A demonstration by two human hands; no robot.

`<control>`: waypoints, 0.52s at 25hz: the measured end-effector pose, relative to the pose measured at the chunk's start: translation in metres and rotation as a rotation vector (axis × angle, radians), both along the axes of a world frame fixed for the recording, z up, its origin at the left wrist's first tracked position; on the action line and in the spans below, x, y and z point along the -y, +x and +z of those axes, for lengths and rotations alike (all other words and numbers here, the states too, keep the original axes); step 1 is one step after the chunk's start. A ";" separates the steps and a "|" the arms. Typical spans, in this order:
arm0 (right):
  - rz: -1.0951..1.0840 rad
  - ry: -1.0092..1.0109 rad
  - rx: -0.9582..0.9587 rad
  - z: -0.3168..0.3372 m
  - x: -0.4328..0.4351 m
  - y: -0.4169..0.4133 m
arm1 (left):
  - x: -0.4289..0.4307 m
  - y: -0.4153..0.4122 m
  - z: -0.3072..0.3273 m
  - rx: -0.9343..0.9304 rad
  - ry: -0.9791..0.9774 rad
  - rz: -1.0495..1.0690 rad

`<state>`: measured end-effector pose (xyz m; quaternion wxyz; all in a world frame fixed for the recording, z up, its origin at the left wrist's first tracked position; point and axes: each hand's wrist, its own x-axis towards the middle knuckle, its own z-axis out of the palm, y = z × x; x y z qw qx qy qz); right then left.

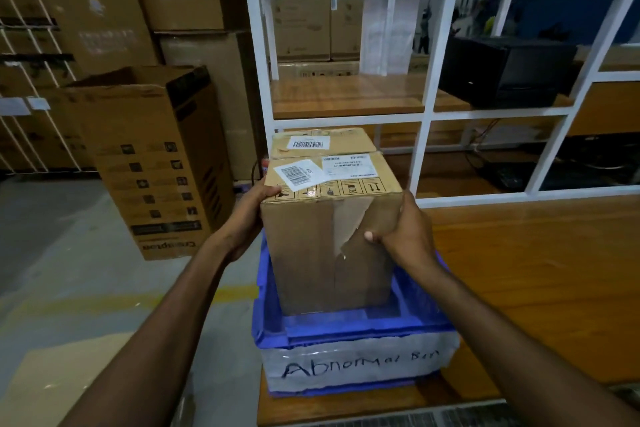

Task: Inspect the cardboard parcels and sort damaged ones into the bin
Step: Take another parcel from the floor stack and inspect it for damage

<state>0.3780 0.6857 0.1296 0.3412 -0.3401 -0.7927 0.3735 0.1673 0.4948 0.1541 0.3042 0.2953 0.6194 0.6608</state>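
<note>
I hold a brown cardboard parcel (311,253) with torn tape on its front and barcode labels on top. Its lower part sits inside the blue bin (353,326), which carries a white label reading "Abnormal Bin". My left hand (247,215) grips the parcel's upper left corner. My right hand (403,236) grips its right edge, thumb on the torn front. A second labelled parcel (322,142) stands directly behind it.
The bin stands on a wooden table (536,270) against a white shelf frame (426,114). A tall open carton (156,156) stands on the floor to the left, with stacked cartons (104,10) behind. A black device (505,69) sits on the shelf.
</note>
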 end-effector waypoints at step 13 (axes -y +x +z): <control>0.025 0.058 -0.061 0.000 0.011 0.006 | 0.001 0.011 0.014 -0.115 -0.055 0.265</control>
